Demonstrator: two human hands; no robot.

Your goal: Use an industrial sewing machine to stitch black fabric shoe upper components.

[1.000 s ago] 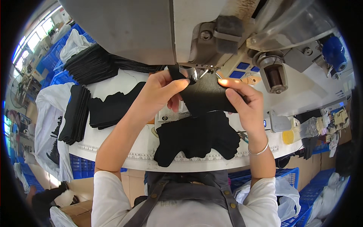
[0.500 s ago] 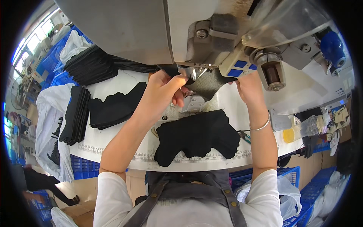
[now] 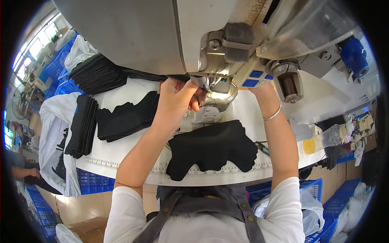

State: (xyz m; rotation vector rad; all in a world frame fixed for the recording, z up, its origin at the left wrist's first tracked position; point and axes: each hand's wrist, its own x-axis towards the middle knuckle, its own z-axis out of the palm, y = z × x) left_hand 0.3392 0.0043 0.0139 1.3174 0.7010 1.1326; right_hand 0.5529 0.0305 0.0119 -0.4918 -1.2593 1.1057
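Observation:
My left hand (image 3: 178,95) is beside the needle of a sewing machine (image 3: 208,83), its fingers pinched on the edge of a dark fabric piece (image 3: 222,86). Only a small greyish part of that piece shows, over the lit metal bed (image 3: 221,100); the machine head covers the rest. Farther right, my right hand (image 3: 262,90) reaches behind the panel with blue buttons (image 3: 255,77). Its fingers are hidden there. In front of the machine, nearest my body, lies a cut black fabric piece (image 3: 212,148) with a wavy edge.
Stacked black fabric pieces (image 3: 125,117) lie to the left, beside another stack (image 3: 82,127) and a white plastic bag (image 3: 52,121). Farther back is a larger black pile (image 3: 97,73). Small snips (image 3: 263,148) rest near my right forearm. A thread spool (image 3: 291,85) hangs at the right.
The fabric piece has shifted away behind the machine head, uncovering the lit bed. My right hand has moved slightly farther back, its fingers now hidden. My left hand stays by the needle.

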